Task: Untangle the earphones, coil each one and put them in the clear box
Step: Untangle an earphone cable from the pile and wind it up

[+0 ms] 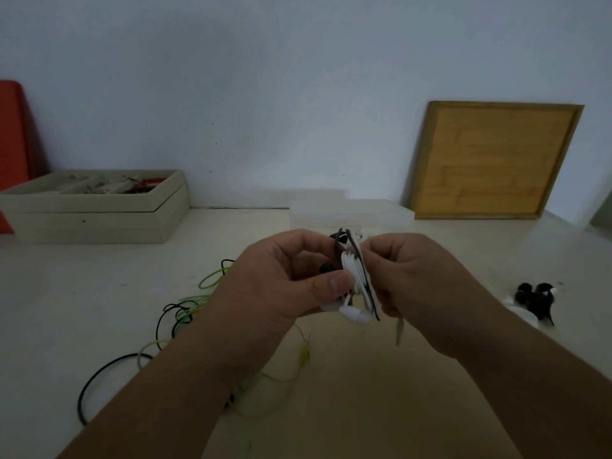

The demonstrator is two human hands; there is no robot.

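Above the middle of the table, my left hand point(291, 276) and my right hand point(417, 276) both pinch a small bundle of coiled white and black earphone cable point(356, 279). White earbuds hang below the bundle, and a plug dangles under my right hand. Behind my hands stands the clear box point(381, 212), close to the wall. A tangle of green and black earphone cables point(185, 313) lies on the table at the left, partly hidden by my left forearm. Another black and white bundle point(533, 301) lies at the right.
A beige compartment box point(99, 210) with small items stands at the back left, with a red object point(13, 134) behind it. A wooden tray point(493, 160) leans on the wall at the back right.
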